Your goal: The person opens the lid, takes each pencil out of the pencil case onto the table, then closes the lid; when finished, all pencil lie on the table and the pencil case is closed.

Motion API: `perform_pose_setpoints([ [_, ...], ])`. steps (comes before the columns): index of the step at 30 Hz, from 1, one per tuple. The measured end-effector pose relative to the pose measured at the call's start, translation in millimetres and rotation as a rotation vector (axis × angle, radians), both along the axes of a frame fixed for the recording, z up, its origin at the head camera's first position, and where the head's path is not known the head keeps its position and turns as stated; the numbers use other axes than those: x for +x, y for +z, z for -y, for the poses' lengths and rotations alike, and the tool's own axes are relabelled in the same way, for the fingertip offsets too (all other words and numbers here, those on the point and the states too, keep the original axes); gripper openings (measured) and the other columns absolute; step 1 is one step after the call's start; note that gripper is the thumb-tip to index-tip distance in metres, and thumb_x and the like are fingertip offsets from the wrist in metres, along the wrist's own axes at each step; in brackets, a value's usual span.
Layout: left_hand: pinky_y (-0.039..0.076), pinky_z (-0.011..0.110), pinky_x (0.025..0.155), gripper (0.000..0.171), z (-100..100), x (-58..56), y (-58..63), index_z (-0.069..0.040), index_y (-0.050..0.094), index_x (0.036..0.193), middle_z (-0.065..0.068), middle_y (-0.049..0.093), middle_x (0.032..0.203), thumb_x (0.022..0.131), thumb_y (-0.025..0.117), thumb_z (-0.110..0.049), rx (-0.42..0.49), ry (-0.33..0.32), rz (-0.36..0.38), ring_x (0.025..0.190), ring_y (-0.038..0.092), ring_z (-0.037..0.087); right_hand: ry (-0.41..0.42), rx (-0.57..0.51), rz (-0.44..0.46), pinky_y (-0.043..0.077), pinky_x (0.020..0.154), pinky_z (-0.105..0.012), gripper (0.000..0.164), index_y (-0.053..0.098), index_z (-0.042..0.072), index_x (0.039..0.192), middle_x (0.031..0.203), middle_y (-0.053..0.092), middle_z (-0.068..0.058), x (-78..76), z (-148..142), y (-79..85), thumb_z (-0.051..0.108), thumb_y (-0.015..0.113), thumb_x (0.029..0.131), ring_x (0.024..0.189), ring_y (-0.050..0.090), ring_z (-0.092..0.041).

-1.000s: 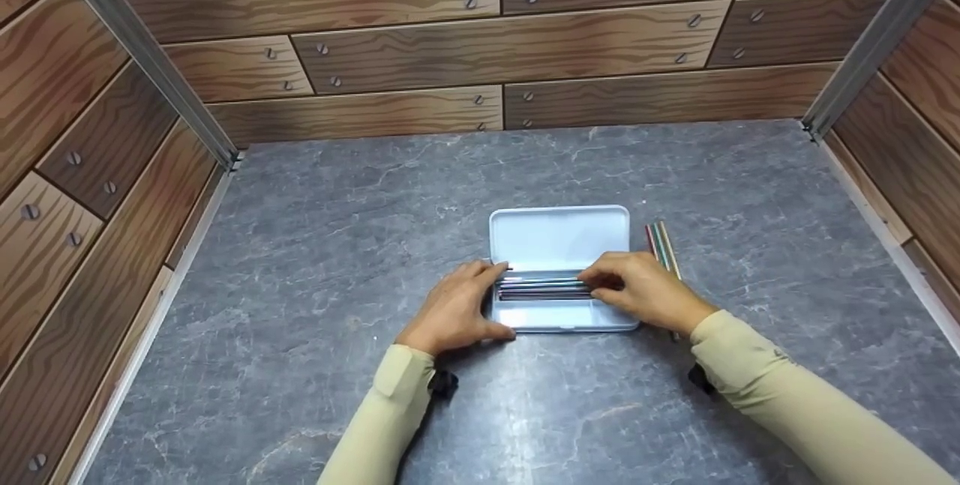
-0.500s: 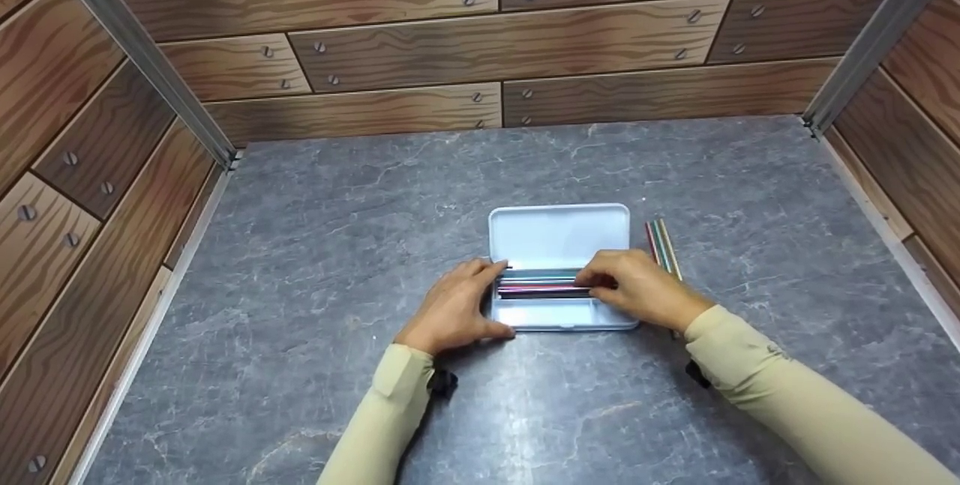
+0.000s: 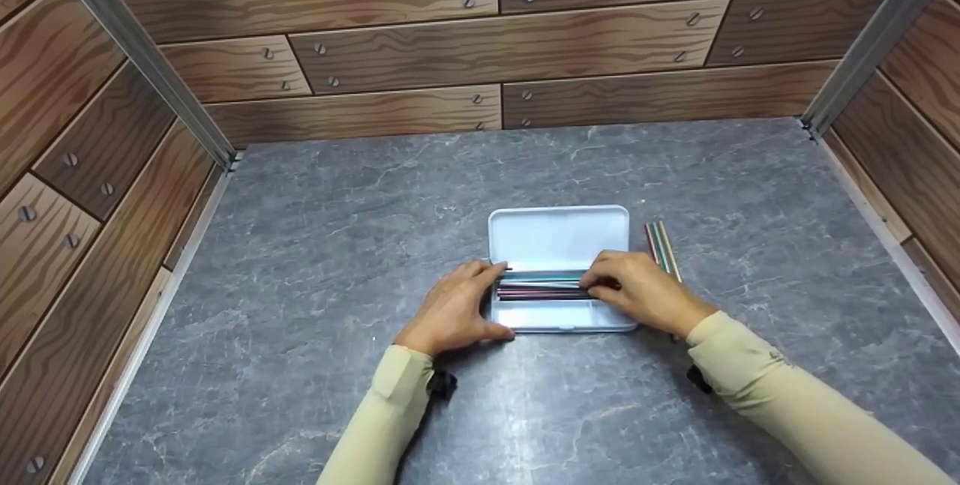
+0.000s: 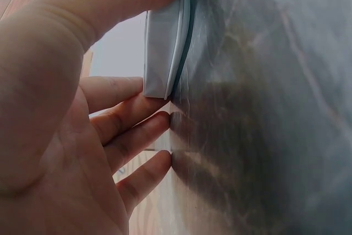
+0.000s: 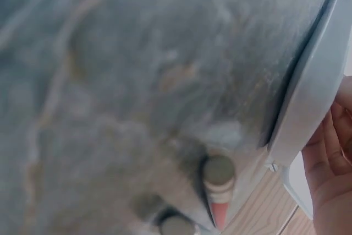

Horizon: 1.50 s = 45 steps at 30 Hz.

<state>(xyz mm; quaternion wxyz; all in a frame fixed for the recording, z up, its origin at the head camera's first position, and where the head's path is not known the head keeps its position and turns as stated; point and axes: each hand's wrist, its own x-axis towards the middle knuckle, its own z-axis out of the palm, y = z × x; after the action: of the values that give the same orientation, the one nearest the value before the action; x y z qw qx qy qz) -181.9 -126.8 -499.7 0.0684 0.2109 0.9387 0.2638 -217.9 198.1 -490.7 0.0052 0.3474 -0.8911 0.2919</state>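
A pale blue pencil case (image 3: pixel 559 236) lies on the table with its lid folded back. Several coloured pencils (image 3: pixel 538 293) lie lengthwise in its base. My left hand (image 3: pixel 456 309) grips the case's left end, thumb at the front edge and fingers toward the hinge; the left wrist view shows the end wall (image 4: pixel 163 53) between thumb and forefinger. Over the right half, my right hand (image 3: pixel 641 286) pinches at the pencils' right ends with curled thumb and fingers, which hide those ends. In the right wrist view its fingertips are hidden behind the case wall (image 5: pixel 313 81).
More pencils (image 3: pixel 663 249), red, green and gold, lie on the table right of the case, partly under my right hand. The grey marbled table (image 3: pixel 360 230) is bounded by wood-patterned walls (image 3: pixel 397 65) at the back and both sides.
The pencils in the case have shifted against each other under my right fingers, which have moved only slightly. My left hand and the case have stayed in place.
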Motion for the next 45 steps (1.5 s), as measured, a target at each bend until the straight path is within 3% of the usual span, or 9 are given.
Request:
perform_pose_setpoints([
  [8, 0.047, 0.052, 0.128, 0.106, 0.2, -0.5, -1.3, -0.011, 0.051, 0.169, 0.012, 0.064, 0.154, 0.082, 0.099, -0.046, 0.001, -0.004, -0.003, 0.146, 0.058, 0.033, -0.062, -0.119, -0.001, 0.065, 0.084, -0.029, 0.014, 0.086, 0.009, 0.107, 0.102, 0.081, 0.0, 4.0, -5.2, 3.4, 0.0, 0.084, 0.096, 0.093, 0.075, -0.013],
  [13, 0.047, 0.052, 0.128, 0.106, 0.9, -0.8, -2.1, -0.012, 0.05, 0.169, 0.012, 0.063, 0.153, 0.082, 0.099, -0.047, -0.003, -0.006, -0.009, 0.147, 0.058, 0.032, -0.115, -0.206, -0.045, 0.065, 0.086, -0.024, 0.02, 0.086, 0.01, 0.106, 0.102, 0.082, -0.001, 5.4, -11.3, 13.3, -0.005, 0.084, 0.094, 0.092, 0.074, -0.01],
  [21, 0.047, 0.052, 0.128, 0.107, 1.4, -0.1, -1.4, -0.012, 0.049, 0.17, 0.012, 0.063, 0.154, 0.082, 0.099, -0.047, 0.004, -0.004, -0.011, 0.147, 0.058, 0.032, -0.273, -0.288, -0.051, 0.054, 0.086, -0.007, 0.021, 0.087, 0.007, 0.109, 0.108, 0.084, -0.009, 5.2, -29.4, 27.6, -0.005, 0.085, 0.092, 0.094, 0.067, 0.005],
  [31, 0.047, 0.053, 0.128, 0.107, 0.1, -1.0, -1.2, -0.012, 0.049, 0.17, 0.013, 0.063, 0.155, 0.082, 0.099, -0.047, 0.003, -0.009, -0.007, 0.146, 0.058, 0.033, -0.483, -0.426, -0.005, 0.053, 0.081, -0.002, 0.017, 0.085, -0.002, 0.112, 0.11, 0.083, -0.025, 7.7, -60.3, 26.6, 0.0, 0.086, 0.095, 0.088, 0.065, 0.016],
  [38, 0.046, 0.052, 0.128, 0.106, 0.7, -1.7, -0.2, -0.014, 0.049, 0.17, 0.013, 0.063, 0.155, 0.082, 0.099, -0.047, -0.003, 0.004, 0.005, 0.146, 0.058, 0.032, -0.686, -0.312, 0.045, 0.05, 0.071, -0.002, 0.022, 0.085, -0.004, 0.115, 0.113, 0.082, -0.029, 9.0, -86.7, 20.2, 0.006, 0.087, 0.096, 0.078, 0.058, 0.022],
  [45, 0.047, 0.054, 0.127, 0.106, 1.1, 0.0, -0.9, -0.013, 0.05, 0.17, 0.014, 0.063, 0.155, 0.082, 0.099, -0.047, 0.006, -0.002, 0.002, 0.146, 0.059, 0.033, -0.787, -0.147, 0.138, 0.045, 0.064, -0.009, 0.024, 0.087, 0.0, 0.112, 0.106, 0.085, -0.022, 17.0, -97.4, 12.0, 0.014, 0.089, 0.093, 0.073, 0.057, 0.014],
])
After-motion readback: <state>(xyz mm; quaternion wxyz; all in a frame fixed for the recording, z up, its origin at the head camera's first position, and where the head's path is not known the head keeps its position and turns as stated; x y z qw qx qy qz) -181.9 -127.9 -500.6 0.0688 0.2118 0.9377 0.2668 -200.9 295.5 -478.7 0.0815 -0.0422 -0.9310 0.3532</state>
